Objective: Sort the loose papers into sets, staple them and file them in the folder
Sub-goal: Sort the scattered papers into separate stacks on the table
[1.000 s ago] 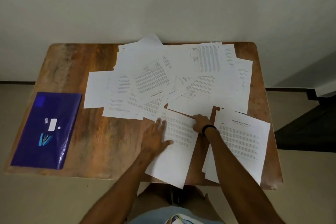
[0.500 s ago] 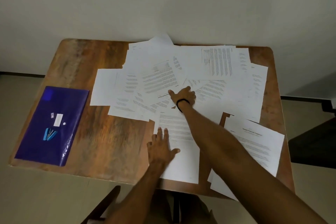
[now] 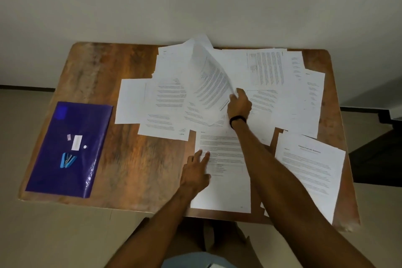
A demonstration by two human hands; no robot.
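The right hand [image 3: 239, 106], a black band [image 3: 237, 119] on its wrist, reaches over the middle of the wooden table [image 3: 121, 85] and pinches the near edge of a printed sheet [image 3: 208, 80]. The held edge curls up off the loose papers [image 3: 272, 72], while the sheet's far end lies among them. The left hand [image 3: 196, 172] lies flat, fingers straight and slightly spread, on the left margin of a single page [image 3: 224, 189] at the table's near edge, just nearer than the right wrist. To the right of that page a small stack [image 3: 311, 172] lies at the edge of the spread. The purple folder [image 3: 71, 150] lies at the table's left end, well apart from both hands, with a blue stapler [image 3: 68, 160] and a small white box [image 3: 76, 142] showing against its cover.
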